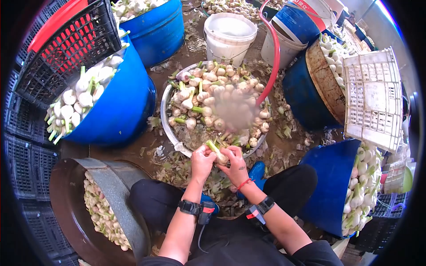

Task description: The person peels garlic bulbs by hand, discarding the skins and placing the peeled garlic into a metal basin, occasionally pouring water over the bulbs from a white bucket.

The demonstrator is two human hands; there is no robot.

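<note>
Pinching one garlic bulb (221, 157) between both hands at the near edge of a round metal basin (164, 111), the person in the head view keeps it above the 6 o'clock rim, its green stem (212, 145) pointing toward 11 o'clock. The left hand (203, 162) has its grip closed on the stem side; the right hand (235, 164) has its grip closed on the bulb's other side. Unpeeled-looking garlic (188, 103) fills most of the basin, with water visible near 7 o'clock. A red hose (276, 57) curves in over the basin from 1 o'clock, its end hidden by a blurred patch. From the hands, a white bucket (230, 37) stands at 12 o'clock, a blue tub (128, 106) heaped with garlic at 10, a rust-stained drum (326, 86) and a white plastic crate (372, 99) at 2, another garlic-filled blue tub (326, 181) at 3, and a grey metal tub (117, 186) holding garlic at 8.
</note>
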